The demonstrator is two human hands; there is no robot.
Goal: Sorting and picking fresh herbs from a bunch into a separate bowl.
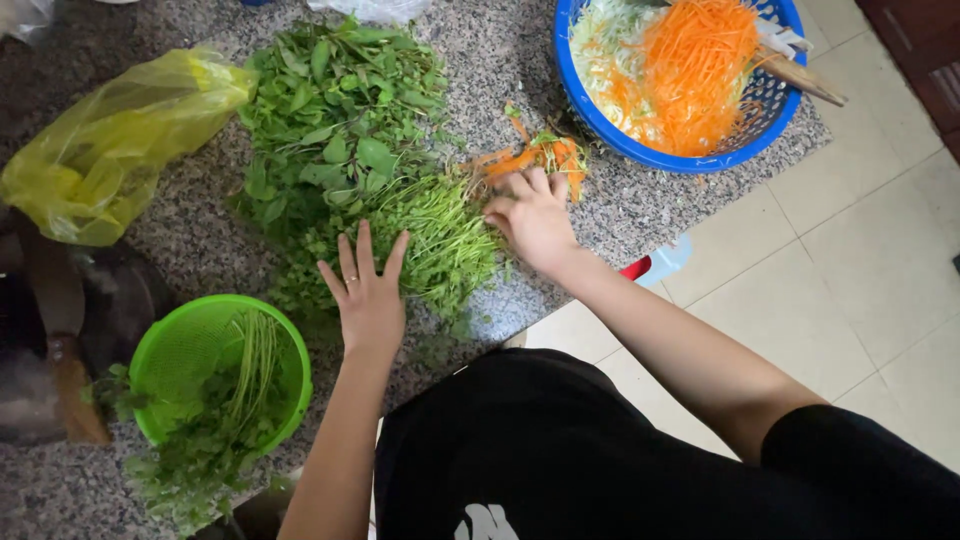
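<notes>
The shredded carrot and cabbage already fill the blue basket [590, 120] at the far right of the granite counter [640, 200], and a bunch of stemmed herbs sits in the green colander [180, 340] at my near left, so I judge that part done. What is left, as I read it, is the big heap of leafy greens [335, 110] in the middle and the finer sprigs [440, 235] lying just in front of it, plus the small pile of carrot peelings [540, 155] beside them.

My left hand [368, 295] lies flat, palm down, fingers spread wide, pressing on the near edge of the fine sprigs; it grips nothing. My right hand [535, 215] reaches further out, arm stretched across from the right, fingers curled down onto the counter at the carrot peelings and the right end of the sprigs; whether it has pinched anything I cannot tell. A yellow plastic bag [110, 150] lies at the far left.
</notes>
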